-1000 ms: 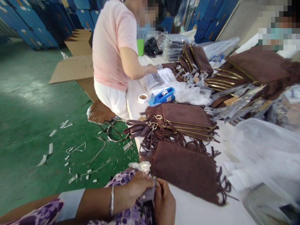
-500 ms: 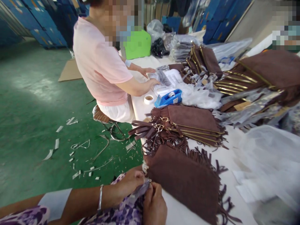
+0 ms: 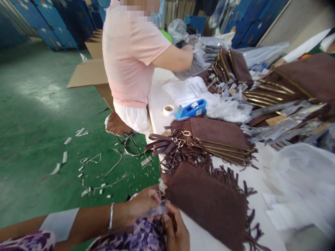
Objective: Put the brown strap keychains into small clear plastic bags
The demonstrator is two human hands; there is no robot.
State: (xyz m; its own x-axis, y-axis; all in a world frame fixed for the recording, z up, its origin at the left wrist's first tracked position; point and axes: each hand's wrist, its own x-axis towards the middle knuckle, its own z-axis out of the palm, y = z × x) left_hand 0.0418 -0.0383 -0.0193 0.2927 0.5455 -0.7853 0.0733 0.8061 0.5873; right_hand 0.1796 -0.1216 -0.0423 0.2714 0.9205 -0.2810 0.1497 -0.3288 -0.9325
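Observation:
A brown fringed bag [image 3: 206, 205] lies flat at the near table edge, just right of my hands. My left hand [image 3: 143, 204] is closed, its fingertips pinching a strip of clear plastic wrap [image 3: 158, 210] by the bag's corner. From the other side my right hand [image 3: 175, 223] has its thumb and fingers closed on the same wrap. A small piece of metal hardware [image 3: 167, 201] shows at the bag's corner beside my right fingertips. Whatever the wrap encloses is hidden.
Beyond the near bag sits a stack of brown fringed bags [image 3: 217, 134] with gold zips. Behind it are a blue tape dispenser [image 3: 192, 109] and a tape roll [image 3: 168, 110]. A co-worker [image 3: 131, 59] sits at the far left side. Clear plastic bags [image 3: 306, 181] lie at right.
My hands have shifted slightly, and the plastic strip now stretches level between them. The co-worker has leaned away and reaches toward the plastic-wrapped pile at the back; an open carton shows behind them.

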